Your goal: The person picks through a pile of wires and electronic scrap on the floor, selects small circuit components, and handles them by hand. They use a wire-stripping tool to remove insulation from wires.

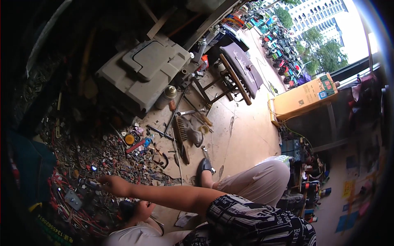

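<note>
Nearest, a patterned sleeve (242,210); the right hand (115,186) seems closed on a greyish object (92,185) over loose scraps (108,158), work apparently unfinished; whether the left hand (143,211) grips the adjacent dark object (127,209), I cannot tell.

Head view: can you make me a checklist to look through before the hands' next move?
1. Right hand gripping the silvery tool: ok.
2. Left hand gripping the dark thing firmly: cannot tell, too dark.
3. Wires untangled: not ok, they lie jumbled.
4. Loose bits tidied: not ok, scattered all about.
5. Can away from both hands: ok.
</note>
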A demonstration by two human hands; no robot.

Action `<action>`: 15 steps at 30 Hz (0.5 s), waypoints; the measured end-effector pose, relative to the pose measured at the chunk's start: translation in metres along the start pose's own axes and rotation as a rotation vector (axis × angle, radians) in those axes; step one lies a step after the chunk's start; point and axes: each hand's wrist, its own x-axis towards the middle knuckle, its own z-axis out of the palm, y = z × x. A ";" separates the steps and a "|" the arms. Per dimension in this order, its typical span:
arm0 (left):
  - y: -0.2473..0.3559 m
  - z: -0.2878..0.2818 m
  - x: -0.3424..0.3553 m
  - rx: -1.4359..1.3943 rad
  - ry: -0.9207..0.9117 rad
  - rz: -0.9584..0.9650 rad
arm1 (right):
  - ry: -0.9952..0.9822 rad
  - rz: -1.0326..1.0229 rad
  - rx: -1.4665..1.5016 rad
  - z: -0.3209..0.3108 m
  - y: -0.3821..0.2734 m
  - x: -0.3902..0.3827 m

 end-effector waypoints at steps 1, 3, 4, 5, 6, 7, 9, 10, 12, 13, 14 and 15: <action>0.004 -0.006 -0.004 0.016 -0.074 -0.129 | -0.019 0.099 -0.012 -0.007 0.007 -0.011; -0.007 -0.010 -0.011 -0.002 -0.058 -0.162 | -0.051 0.199 -0.076 -0.014 0.022 -0.033; -0.009 -0.014 -0.013 0.006 -0.124 -0.208 | -0.052 0.214 -0.129 -0.016 0.041 -0.044; -0.035 -0.008 -0.018 -0.030 -0.095 -0.128 | -0.157 0.183 -0.201 -0.018 0.068 -0.046; -0.030 -0.006 -0.015 0.062 -0.028 0.103 | -0.070 0.214 -0.244 -0.022 0.089 -0.063; -0.029 -0.006 -0.014 0.043 -0.101 -0.014 | -0.196 0.199 -0.416 -0.036 0.077 -0.073; -0.007 -0.007 -0.003 -0.044 -0.210 -0.151 | -0.115 0.369 -0.082 -0.055 0.086 -0.103; -0.006 0.009 0.008 -0.088 -0.173 -0.036 | -0.069 0.288 -0.257 -0.066 0.118 -0.125; 0.010 -0.006 0.002 -0.036 -0.128 -0.038 | -0.032 0.252 -0.105 -0.055 0.133 -0.134; 0.009 -0.004 0.002 -0.043 -0.119 -0.015 | -0.043 0.330 -0.138 -0.056 0.125 -0.141; 0.024 -0.016 0.002 -0.006 -0.193 -0.058 | -0.051 0.343 -0.165 -0.052 0.130 -0.146; 0.022 -0.020 -0.002 0.001 -0.188 -0.073 | -0.055 0.359 -0.168 -0.043 0.128 -0.146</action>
